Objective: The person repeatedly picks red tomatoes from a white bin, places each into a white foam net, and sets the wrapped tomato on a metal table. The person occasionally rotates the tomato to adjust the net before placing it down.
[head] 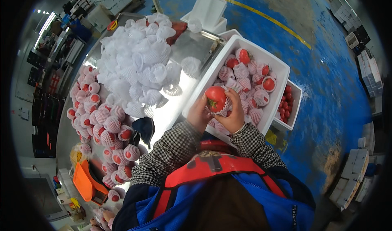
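Observation:
Between my two hands is a large red tomato, its green calyx facing up towards me. A white foam net sleeve shows along its lower right side. My left hand grips the tomato from the left, and my right hand holds it from the right with the fingers over its top edge. Below them stands a white foam box with many tomatoes in foam nets inside, such as a netted tomato with its red top bare.
On the metal table lie a heap of foam net sleeves, netted tomatoes and a dark cloth. An orange bin sits nearby. Another foam box holds bare tomatoes beside the blue floor. Another person's hand shows at lower left.

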